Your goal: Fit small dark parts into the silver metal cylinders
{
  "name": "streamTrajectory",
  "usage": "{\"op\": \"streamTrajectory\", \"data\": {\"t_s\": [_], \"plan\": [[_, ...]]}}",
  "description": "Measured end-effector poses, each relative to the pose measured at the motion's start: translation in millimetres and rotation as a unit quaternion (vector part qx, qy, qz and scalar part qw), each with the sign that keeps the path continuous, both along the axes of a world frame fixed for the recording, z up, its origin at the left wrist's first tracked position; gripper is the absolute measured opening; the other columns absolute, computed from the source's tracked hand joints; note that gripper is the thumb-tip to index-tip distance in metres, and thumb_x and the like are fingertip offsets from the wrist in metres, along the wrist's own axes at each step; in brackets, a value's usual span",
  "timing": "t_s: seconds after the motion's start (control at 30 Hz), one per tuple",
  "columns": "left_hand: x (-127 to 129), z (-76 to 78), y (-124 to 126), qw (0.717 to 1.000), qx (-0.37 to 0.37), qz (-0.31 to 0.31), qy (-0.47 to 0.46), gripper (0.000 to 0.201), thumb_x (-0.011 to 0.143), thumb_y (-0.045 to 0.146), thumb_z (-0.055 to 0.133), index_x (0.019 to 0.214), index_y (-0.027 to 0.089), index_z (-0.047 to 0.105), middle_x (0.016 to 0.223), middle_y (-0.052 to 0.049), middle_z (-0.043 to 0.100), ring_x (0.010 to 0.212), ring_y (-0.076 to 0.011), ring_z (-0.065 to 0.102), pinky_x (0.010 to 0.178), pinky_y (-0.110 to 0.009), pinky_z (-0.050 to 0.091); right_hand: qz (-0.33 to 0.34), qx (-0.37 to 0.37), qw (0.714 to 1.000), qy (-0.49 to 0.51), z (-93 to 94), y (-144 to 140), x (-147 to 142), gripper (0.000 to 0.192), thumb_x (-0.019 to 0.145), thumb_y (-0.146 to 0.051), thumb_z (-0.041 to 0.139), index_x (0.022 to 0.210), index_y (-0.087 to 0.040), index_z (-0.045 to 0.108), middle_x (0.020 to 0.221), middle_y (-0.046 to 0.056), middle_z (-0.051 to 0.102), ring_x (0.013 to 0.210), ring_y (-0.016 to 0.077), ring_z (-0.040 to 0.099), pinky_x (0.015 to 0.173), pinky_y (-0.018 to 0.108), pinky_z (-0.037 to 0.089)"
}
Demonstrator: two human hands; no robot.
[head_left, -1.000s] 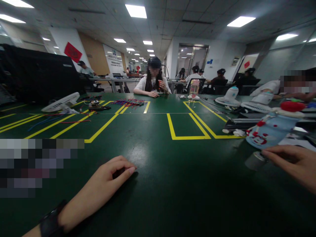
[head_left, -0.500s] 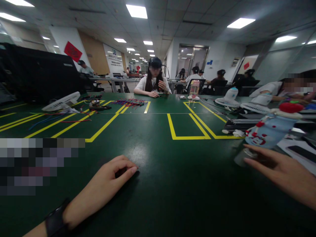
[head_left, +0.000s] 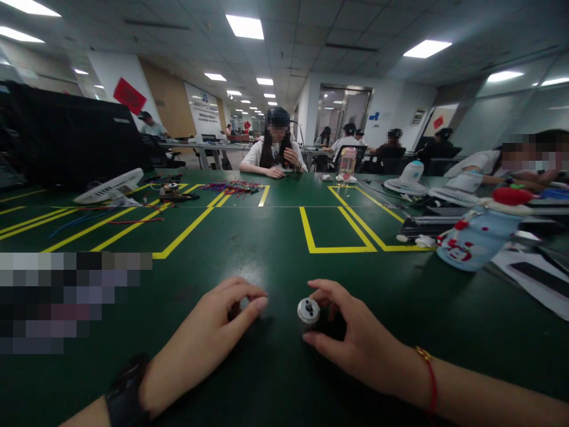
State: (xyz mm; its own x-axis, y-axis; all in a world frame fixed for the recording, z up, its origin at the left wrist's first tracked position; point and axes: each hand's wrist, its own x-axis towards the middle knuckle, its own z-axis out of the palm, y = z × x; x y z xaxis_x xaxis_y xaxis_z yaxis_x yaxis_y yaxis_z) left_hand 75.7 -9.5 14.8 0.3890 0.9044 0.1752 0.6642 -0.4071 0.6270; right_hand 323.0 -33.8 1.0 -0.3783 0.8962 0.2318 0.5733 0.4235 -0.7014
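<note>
My right hand (head_left: 355, 338) is closed around a small grey round part (head_left: 308, 310) with a dark centre, holding it upright on the green table (head_left: 275, 249) just in front of me. A red cord circles that wrist. My left hand (head_left: 213, 338) rests on the table a little to the left of the part, fingers curled under and thumb extended; nothing shows inside it. A black watch sits on that wrist.
A pale blue bottle with a red cap (head_left: 475, 240) lies at the right, beside white sheets (head_left: 533, 279). Yellow tape boxes (head_left: 338, 228) mark the table. Farther back are a white fan (head_left: 109, 187), coloured wires (head_left: 231, 187) and a seated person (head_left: 275, 151).
My right hand has carried the grey part from beside the blue bottle at the right to the middle of the table. My left hand has shifted slightly right.
</note>
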Motion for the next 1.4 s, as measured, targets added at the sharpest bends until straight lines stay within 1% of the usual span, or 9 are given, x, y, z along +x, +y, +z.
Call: {"op": "streamTrajectory", "data": {"t_s": [0.27, 0.4, 0.67, 0.8, 0.93, 1.1, 1.2, 1.27, 1.4], "plan": [[53.2, 26.8, -4.7, 0.993, 0.071, -0.068, -0.065, 0.014, 0.089, 0.022, 0.054, 0.084, 0.023, 0.066, 0.089, -0.001, 0.059, 0.082, -0.0160, 0.057, 0.071, -0.028, 0.046, 0.021, -0.029, 0.999, 0.028, 4.4, 0.9, -3.9, 0.035, 0.075, -0.024, 0.063, 0.108, -0.022, 0.053, 0.097, 0.001, 0.060, 0.080, 0.0109, 0.055, 0.072, 0.025, 0.045], [41.7, 17.0, -1.3, 0.994, 0.072, -0.034, -0.077, 0.014, 0.090, 0.025, 0.053, 0.085, 0.023, 0.066, 0.088, -0.001, 0.059, 0.083, -0.0170, 0.056, 0.073, -0.029, 0.045, 0.010, -0.013, 0.999, 0.032, 2.3, -1.5, -2.0, 0.030, 0.073, -0.018, 0.059, 0.103, -0.021, 0.052, 0.091, -0.001, 0.059, 0.075, 0.0090, 0.053, 0.068, 0.023, 0.043], [41.5, -11.0, 1.9, 0.994, -0.010, -0.105, 0.000, 0.011, 0.087, 0.025, 0.058, 0.087, 0.024, 0.069, 0.090, 0.000, 0.061, 0.085, -0.0165, 0.058, 0.076, -0.028, 0.045, -0.031, 0.015, 0.999, 0.014, 6.0, -1.8, 6.1, 0.028, 0.075, -0.022, 0.057, 0.102, -0.021, 0.051, 0.093, 0.001, 0.060, 0.080, 0.0119, 0.056, 0.071, 0.025, 0.047], [23.2, -3.2, 1.6, 0.997, -0.022, -0.074, -0.026, 0.019, 0.089, 0.032, 0.055, 0.106, 0.028, 0.064, 0.101, -0.001, 0.062, 0.088, -0.0175, 0.058, 0.079, -0.030, 0.047, -0.159, 0.060, 0.985, -0.042, 7.9, 0.8, 61.2, 0.038, 0.078, -0.035, 0.057, 0.112, -0.021, 0.050, 0.104, 0.006, 0.060, 0.090, 0.0183, 0.058, 0.078, 0.033, 0.048], [-16.3, -3.8, 6.0, 0.999, -0.030, -0.027, -0.016, 0.022, 0.091, 0.038, 0.049, 0.104, 0.029, 0.064, 0.101, -0.001, 0.063, 0.092, -0.0194, 0.059, 0.082, -0.031, 0.047, -0.362, 0.048, 0.922, -0.127, -5.3, 0.0, 163.3, 0.060, 0.068, -0.055, 0.061, 0.116, -0.022, 0.051, 0.102, 0.008, 0.062, 0.083, 0.0228, 0.061, 0.068, 0.037, 0.050], [-42.1, -16.6, 11.2, 0.998, -0.057, 0.014, -0.018, 0.022, 0.090, 0.042, 0.051, 0.102, 0.029, 0.064, 0.104, 0.000, 0.064, 0.096, -0.0203, 0.059, 0.085, -0.032, 0.047, -0.399, -0.017, 0.898, -0.186, -7.3, -8.0, 233.8, 0.062, 0.069, -0.060, 0.059, 0.117, -0.022, 0.050, 0.111, 0.014, 0.059, 0.093, 0.0271, 0.061, 0.075, 0.040, 0.049], [-36.2, -17.0, 11.5, 0.998, -0.065, 0.001, -0.015, 0.023, 0.091, 0.042, 0.050, 0.102, 0.029, 0.064, 0.104, 0.000, 0.064, 0.096, -0.0202, 0.060, 0.085, -0.032, 0.047, -0.377, 0.163, 0.878, -0.247, 5.7, -10.0, 196.5, 0.074, 0.065, -0.060, 0.063, 0.126, -0.022, 0.044, 0.126, 0.015, 0.050, 0.115, 0.0354, 0.047, 0.095, 0.051, 0.037], [-31.2, -15.6, 11.5, 0.998, -0.068, -0.013, -0.006, 0.023, 0.091, 0.042, 0.049, 0.102, 0.030, 0.065, 0.103, 0.001, 0.065, 0.096, -0.0199, 0.060, 0.085, -0.032, 0.047, -0.276, 0.266, 0.888, -0.253, 14.7, -9.6, 144.5, 0.061, 0.073, -0.052, 0.060, 0.126, -0.027, 0.044, 0.128, 0.010, 0.048, 0.120, 0.0320, 0.041, 0.102, 0.052, 0.028], [-31.8, -16.6, 11.8, 0.998, -0.061, -0.011, 0.017, 0.023, 0.090, 0.043, 0.050, 0.104, 0.031, 0.064, 0.103, 0.002, 0.064, 0.096, -0.0195, 0.060, 0.086, -0.032, 0.047, 0.020, 0.156, 0.963, -0.218, 17.6, -4.3, 30.8, 0.033, 0.085, -0.037, 0.053, 0.118, -0.034, 0.055, 0.116, 0.001, 0.057, 0.105, 0.0196, 0.049, 0.089, 0.039, 0.039]]}}
